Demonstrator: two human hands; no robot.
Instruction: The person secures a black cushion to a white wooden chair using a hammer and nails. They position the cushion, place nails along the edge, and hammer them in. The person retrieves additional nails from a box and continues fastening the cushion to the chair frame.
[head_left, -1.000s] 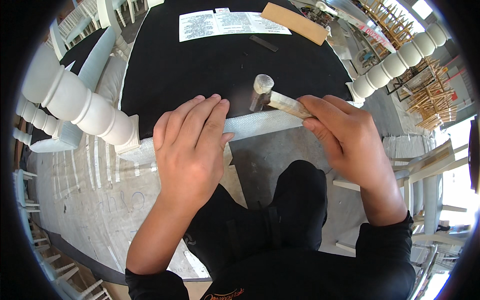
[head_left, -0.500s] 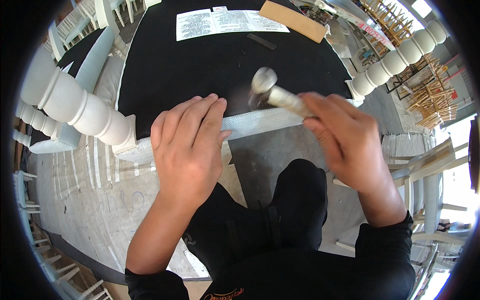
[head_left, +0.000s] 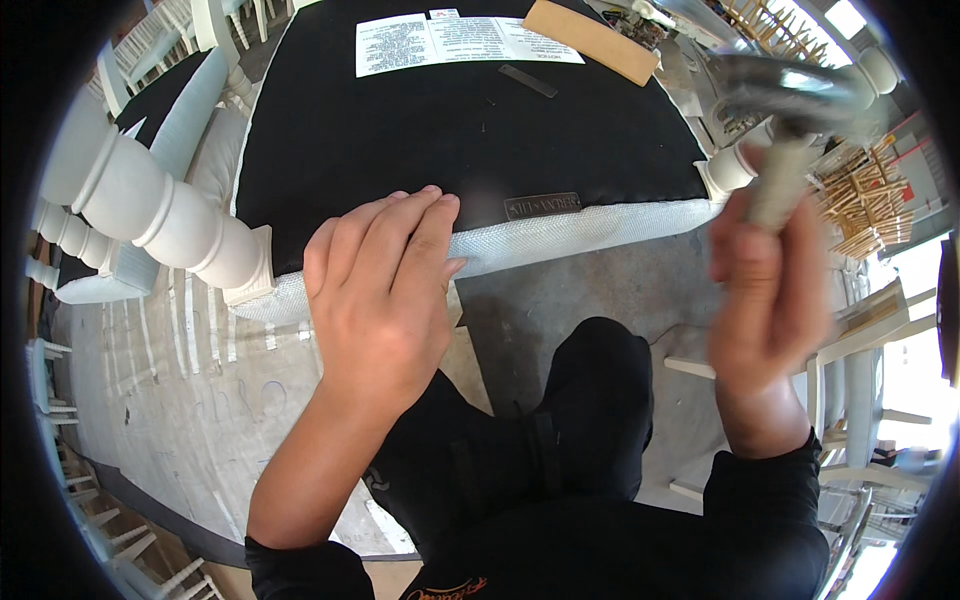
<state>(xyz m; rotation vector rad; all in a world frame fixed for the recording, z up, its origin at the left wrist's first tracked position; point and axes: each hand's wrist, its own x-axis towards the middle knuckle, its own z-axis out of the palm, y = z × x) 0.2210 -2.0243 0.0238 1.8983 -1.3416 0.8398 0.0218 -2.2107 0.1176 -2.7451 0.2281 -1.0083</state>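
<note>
An upturned white chair lies before me, its underside covered with black fabric (head_left: 460, 130) and its near rim (head_left: 570, 232) wrapped in white woven cloth. My left hand (head_left: 385, 290) lies flat on that rim, fingers spread onto the black fabric. My right hand (head_left: 765, 290) is raised at the right, blurred, gripping the pale handle of a metal-headed hammer (head_left: 785, 95) held high above the chair. A small dark metal plate (head_left: 542, 206) sits on the fabric edge between my hands.
A white turned chair leg (head_left: 150, 215) juts out at the left. A printed paper sheet (head_left: 455, 40), a tan wooden block (head_left: 592, 40) and a dark strip (head_left: 527, 80) lie on the far fabric. More white chairs and wooden parts surround me on the concrete floor (head_left: 170, 400).
My right hand has swung the hammer up and to the right, away from the rim where its head was. My left hand has stayed flat on the edge.
</note>
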